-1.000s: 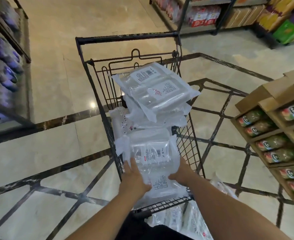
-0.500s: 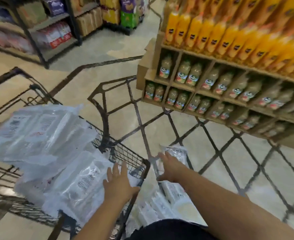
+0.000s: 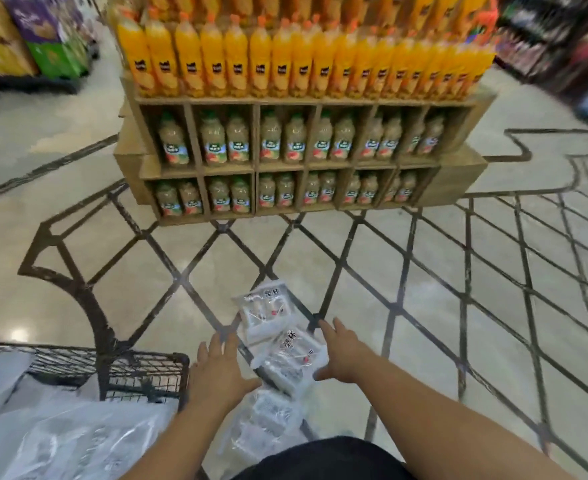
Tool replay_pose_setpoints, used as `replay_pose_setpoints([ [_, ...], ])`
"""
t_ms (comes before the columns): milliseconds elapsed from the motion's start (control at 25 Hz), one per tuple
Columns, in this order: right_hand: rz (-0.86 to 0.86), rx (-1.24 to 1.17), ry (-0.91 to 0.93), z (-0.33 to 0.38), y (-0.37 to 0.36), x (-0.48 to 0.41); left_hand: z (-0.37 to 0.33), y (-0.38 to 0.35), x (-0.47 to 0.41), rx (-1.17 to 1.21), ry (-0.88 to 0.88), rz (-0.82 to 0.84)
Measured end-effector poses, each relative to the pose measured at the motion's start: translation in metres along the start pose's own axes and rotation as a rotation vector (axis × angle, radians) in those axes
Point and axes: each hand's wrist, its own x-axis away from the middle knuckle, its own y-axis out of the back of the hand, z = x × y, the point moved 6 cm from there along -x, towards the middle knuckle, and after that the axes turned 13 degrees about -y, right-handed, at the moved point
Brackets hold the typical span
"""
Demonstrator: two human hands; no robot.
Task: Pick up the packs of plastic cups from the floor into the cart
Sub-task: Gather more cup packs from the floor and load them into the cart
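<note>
Clear packs of plastic cups lie in a row on the tiled floor in front of me: a far pack, a middle pack and a near pack. My left hand hovers with straight fingers at the left of the middle pack. My right hand is spread at its right side. Neither hand holds anything. The black wire cart stands at lower left, with several packs inside it.
A wooden display stand with juice bottles and orange drink bottles rises straight ahead. Shelves of goods stand at far left and far right. Open tiled floor stretches to the right.
My view has swung right from the cart to the floor. Both hands left the packs in the cart and now reach down on either side of the packs on the floor.
</note>
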Motion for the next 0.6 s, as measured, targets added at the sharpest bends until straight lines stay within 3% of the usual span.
replay_pose_setpoints([
  [120, 0.029, 0.001, 0.027, -0.027, 0.001, -0.01, -0.021, -0.008, -0.008, 0.009, 0.034, 0.04],
  [360, 0.144, 0.127, 0.163, -0.052, -0.014, -0.044, -0.031, -0.06, 0.002, 0.189, 0.271, 0.039],
  [600, 0.3, 0.305, 0.23, -0.058, -0.105, -0.1, -0.018, -0.199, 0.022, 0.505, 0.614, 0.05],
])
